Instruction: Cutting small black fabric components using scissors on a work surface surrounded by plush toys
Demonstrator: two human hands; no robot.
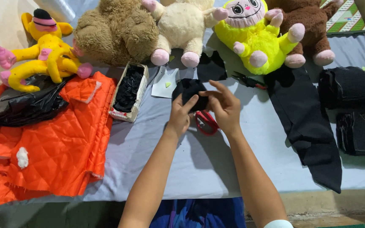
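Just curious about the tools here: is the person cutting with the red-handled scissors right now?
No: the red-handled scissors lie on the table beneath both hands, which hold a black fabric piece.

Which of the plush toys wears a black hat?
The yellow plush toy lying at far left, above the orange quilted fabric; the other toys are bareheaded or cropped.
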